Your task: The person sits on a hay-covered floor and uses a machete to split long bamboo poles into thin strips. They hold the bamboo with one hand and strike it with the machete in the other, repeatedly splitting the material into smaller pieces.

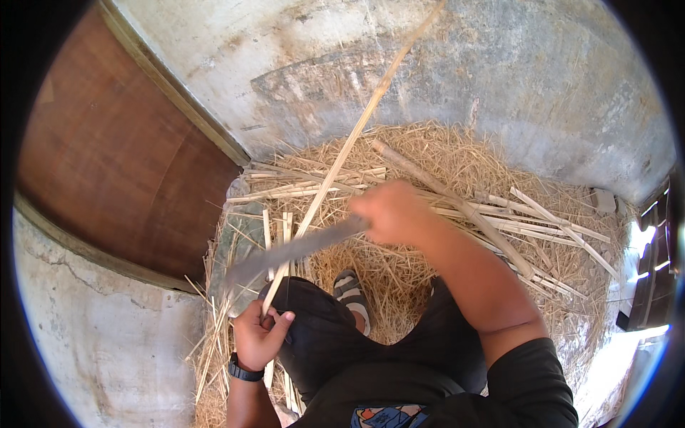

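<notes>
Head view, looking down on a person crouched over a floor strewn with dry yellow straw (pixel 428 153), hemmed in by rough grey plastered walls (pixel 542 78) and a brown wooden door (pixel 121 150) on the left.

Low at the left, the left hand (pixel 258 335), a black wristwatch (pixel 242 371) on its wrist, is closed around the lower end of a long pale split bamboo strip (pixel 353 139). That strip runs up and to the right from the fist, passes over the knee and rises well above the straw toward the top of the picture. The grip here is a full fist, fingers wrapped round the strip.

Nearer the middle, the right hand (pixel 389 210) is blurred, but it is clenched on the handle of a long grey-bladed knife (pixel 292 250). The blade stretches left and downward from that fist and lies across the strip just above the left hand; whether the edge bites into it I cannot tell.

Between the hands sits the person's knee in black trousers (pixel 321 328), with a grey sandalled foot (pixel 351 289) showing beside it on the straw. Behind the right arm lie more cut pale bamboo slats (pixel 542 214), scattered side by side over the straw, and a thicker pale bamboo pole (pixel 457 203) slants among them.
</notes>
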The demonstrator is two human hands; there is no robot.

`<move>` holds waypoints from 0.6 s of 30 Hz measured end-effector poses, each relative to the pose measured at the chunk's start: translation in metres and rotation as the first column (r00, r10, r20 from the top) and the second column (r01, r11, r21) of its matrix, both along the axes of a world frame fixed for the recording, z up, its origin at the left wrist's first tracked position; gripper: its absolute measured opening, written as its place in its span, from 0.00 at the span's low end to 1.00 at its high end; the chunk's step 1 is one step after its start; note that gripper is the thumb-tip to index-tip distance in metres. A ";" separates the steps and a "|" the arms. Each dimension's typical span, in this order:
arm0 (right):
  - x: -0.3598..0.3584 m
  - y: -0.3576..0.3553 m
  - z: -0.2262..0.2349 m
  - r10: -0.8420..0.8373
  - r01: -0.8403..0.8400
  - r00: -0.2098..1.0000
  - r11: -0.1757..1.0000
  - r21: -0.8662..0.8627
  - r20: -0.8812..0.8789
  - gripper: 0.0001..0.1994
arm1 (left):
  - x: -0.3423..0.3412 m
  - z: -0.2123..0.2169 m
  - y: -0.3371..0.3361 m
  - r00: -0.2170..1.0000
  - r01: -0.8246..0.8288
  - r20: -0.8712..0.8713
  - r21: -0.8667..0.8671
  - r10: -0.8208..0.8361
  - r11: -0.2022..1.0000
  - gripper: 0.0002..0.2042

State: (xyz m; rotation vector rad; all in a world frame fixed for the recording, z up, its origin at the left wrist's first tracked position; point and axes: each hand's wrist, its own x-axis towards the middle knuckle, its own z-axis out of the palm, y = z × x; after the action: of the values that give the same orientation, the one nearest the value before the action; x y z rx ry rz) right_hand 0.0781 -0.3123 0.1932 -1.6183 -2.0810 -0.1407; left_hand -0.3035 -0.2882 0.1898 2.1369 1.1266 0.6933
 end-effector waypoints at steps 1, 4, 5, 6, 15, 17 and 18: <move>0.016 -0.001 -0.001 -0.124 0.112 0.976 0.991 -0.074 -0.179 0.09 | 0.001 0.006 -0.001 1.000 -0.030 0.000 -0.026 0.030 0.999 0.13; 0.057 -0.001 0.001 -0.411 0.301 0.777 0.908 -0.292 -0.477 0.11 | -0.007 0.023 -0.005 0.996 -0.078 -0.043 -0.010 0.077 0.997 0.16; 0.063 -0.002 0.003 -0.451 0.329 0.759 0.888 -0.321 -0.470 0.11 | -0.018 0.019 -0.003 0.995 -0.056 -0.084 0.053 0.060 0.997 0.17; 0.064 -0.001 0.005 -0.488 0.352 0.740 0.867 -0.352 -0.464 0.11 | -0.026 0.015 -0.003 0.991 -0.035 -0.128 0.113 0.049 0.993 0.18; 0.064 0.002 -0.020 -0.230 0.172 0.900 0.968 -0.182 -0.370 0.11 | -0.061 0.003 -0.003 0.990 0.021 -0.142 0.079 -0.010 0.997 0.23; 0.079 0.001 -0.011 -0.427 0.369 0.813 0.904 -0.217 -0.396 0.10 | -0.078 -0.001 -0.003 0.989 -0.022 -0.147 0.081 0.034 0.996 0.23; 0.082 0.001 -0.007 -0.519 0.463 0.753 0.855 -0.235 -0.405 0.10 | -0.083 -0.002 -0.003 0.986 -0.024 -0.162 0.091 0.039 0.996 0.23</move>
State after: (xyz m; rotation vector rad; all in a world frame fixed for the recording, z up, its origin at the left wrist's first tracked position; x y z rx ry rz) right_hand 0.1601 -0.3117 0.1861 -2.0160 -1.2946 0.1838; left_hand -0.3862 -0.2915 0.1880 2.2899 1.2393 0.6001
